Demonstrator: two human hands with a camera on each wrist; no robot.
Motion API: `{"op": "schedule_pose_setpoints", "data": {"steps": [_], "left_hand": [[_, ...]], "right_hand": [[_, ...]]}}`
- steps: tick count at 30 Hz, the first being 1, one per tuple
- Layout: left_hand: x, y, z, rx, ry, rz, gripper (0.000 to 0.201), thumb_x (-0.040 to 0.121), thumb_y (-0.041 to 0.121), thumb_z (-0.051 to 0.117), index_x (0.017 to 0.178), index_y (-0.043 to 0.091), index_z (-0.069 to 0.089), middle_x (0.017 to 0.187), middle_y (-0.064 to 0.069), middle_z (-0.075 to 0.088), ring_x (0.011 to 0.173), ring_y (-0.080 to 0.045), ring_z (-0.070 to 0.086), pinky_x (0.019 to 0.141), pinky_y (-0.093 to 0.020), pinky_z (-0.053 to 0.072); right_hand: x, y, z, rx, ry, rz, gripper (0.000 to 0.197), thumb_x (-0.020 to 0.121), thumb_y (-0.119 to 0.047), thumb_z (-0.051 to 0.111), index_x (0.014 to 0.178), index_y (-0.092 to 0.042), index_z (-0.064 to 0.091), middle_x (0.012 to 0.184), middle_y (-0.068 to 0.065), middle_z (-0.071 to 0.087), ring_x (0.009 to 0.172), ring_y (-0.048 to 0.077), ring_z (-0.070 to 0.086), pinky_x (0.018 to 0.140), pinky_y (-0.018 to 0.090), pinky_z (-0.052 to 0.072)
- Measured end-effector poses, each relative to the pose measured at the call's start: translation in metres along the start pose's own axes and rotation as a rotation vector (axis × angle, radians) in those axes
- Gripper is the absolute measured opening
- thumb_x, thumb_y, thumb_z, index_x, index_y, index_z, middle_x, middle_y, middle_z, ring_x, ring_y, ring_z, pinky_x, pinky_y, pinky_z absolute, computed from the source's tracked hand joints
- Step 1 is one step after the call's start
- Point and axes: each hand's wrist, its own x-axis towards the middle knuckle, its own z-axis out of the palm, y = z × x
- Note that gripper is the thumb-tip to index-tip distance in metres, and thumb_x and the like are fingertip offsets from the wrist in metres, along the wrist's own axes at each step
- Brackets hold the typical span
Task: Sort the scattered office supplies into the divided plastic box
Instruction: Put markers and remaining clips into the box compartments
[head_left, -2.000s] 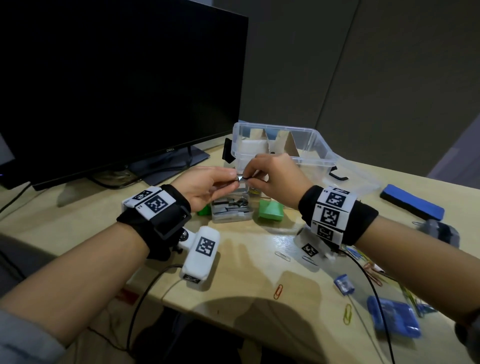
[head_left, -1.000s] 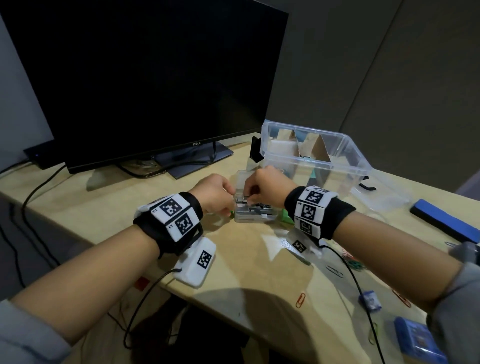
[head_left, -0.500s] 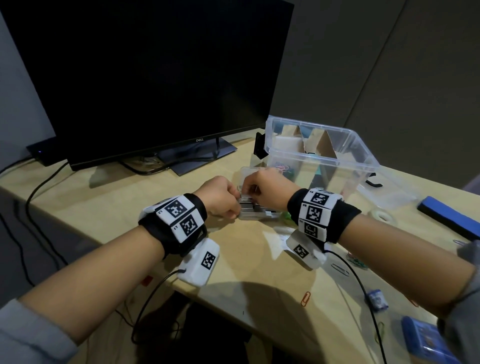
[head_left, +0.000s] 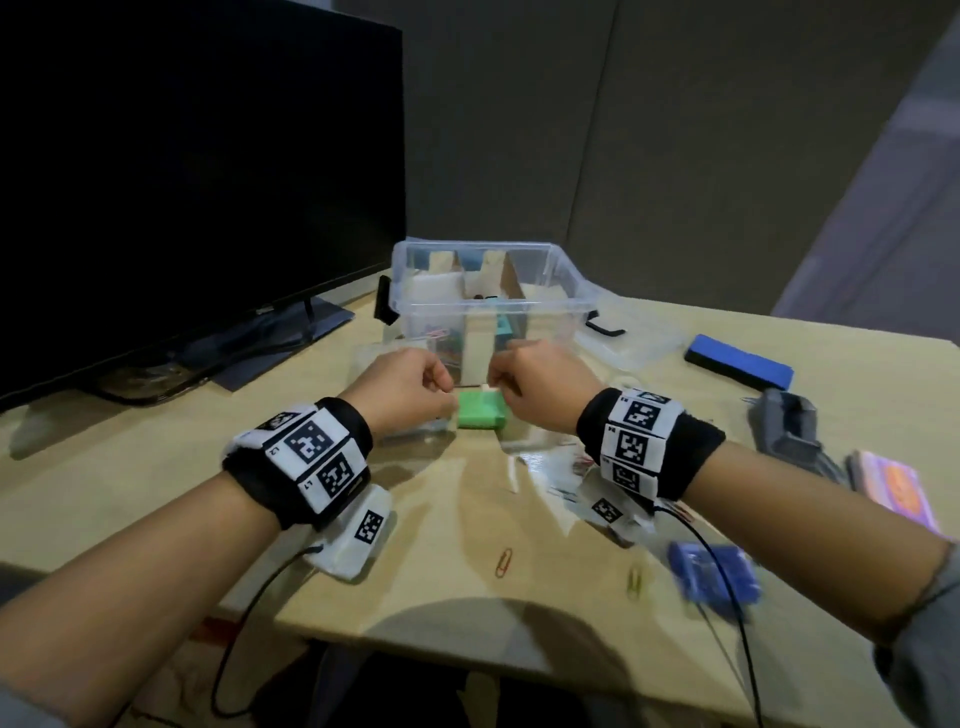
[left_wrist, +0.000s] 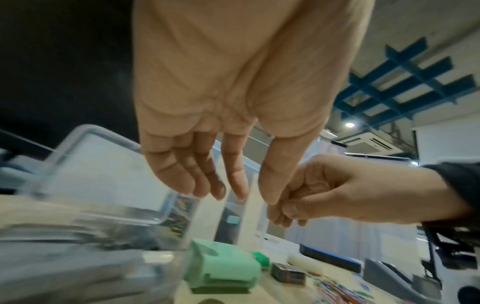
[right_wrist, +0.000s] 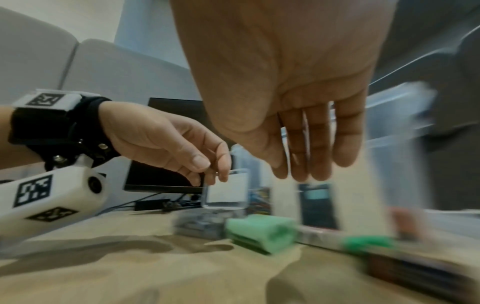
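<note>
A: From the head view, both hands hover low in front of the divided plastic box (head_left: 483, 291). The left hand (head_left: 402, 387) and right hand (head_left: 540, 382) flank a green stapler-like block (head_left: 480, 410); whether either holds anything I cannot tell from here.

B: The left wrist view helps: the left hand's fingers (left_wrist: 182, 174) hang loosely, slightly apart, gripping nothing. The right hand (left_wrist: 332, 191) shows curled beside them.

A: And the right wrist view has the right hand's fingers (right_wrist: 317, 148) hanging straight and together, empty. The left hand's thumb and forefinger seem to meet at the raised lid of a small clear case (right_wrist: 224, 190), though blur makes contact uncertain.

B: I'd close that case fully before lifting, so nothing spills.

A: Agreed, then lift high over the box's near rim. Loose paper clips (head_left: 503, 562) lie near the table edge (head_left: 467, 634); open room is behind the wrists.
</note>
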Motion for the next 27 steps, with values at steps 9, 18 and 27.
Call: {"op": "schedule_pose_setpoints", "data": {"steps": [9,18,27], "left_hand": [[0.002,0.084,0.070,0.402,-0.448,0.283,0.045,0.092,0.040,0.062,0.133,0.023,0.054,0.135,0.002,0.052,0.117,-0.016,0.050,0.096,-0.030,0.043],[0.007,0.104,0.107,0.636,-0.727,0.436,0.076,0.091,0.046,0.060,0.153,0.032,0.019,0.162,0.007,0.010,0.148,-0.018,0.015,0.118,-0.043,0.024],[0.006,0.114,0.124,0.705,-0.806,0.483,0.075,0.091,0.049,0.057,0.153,0.037,0.015,0.162,0.014,-0.005,0.150,-0.020,-0.007,0.120,-0.048,0.014]], "right_hand": [[-0.069,0.114,-0.023,-0.153,-0.343,0.517,0.030,0.096,-0.018,0.047,0.118,-0.006,0.061,0.118,0.013,0.062,0.105,0.029,0.059,0.082,0.031,0.047],[-0.087,0.218,-0.068,-0.289,-0.390,0.847,0.023,0.086,-0.028,0.061,0.077,-0.007,0.058,0.059,0.002,0.050,0.060,0.024,0.049,0.055,0.024,0.036],[-0.082,0.311,-0.011,-0.196,-0.455,0.874,0.057,0.024,-0.060,0.060,0.055,-0.013,0.063,0.039,-0.002,0.058,0.038,0.020,0.059,0.055,0.040,0.055]]}}
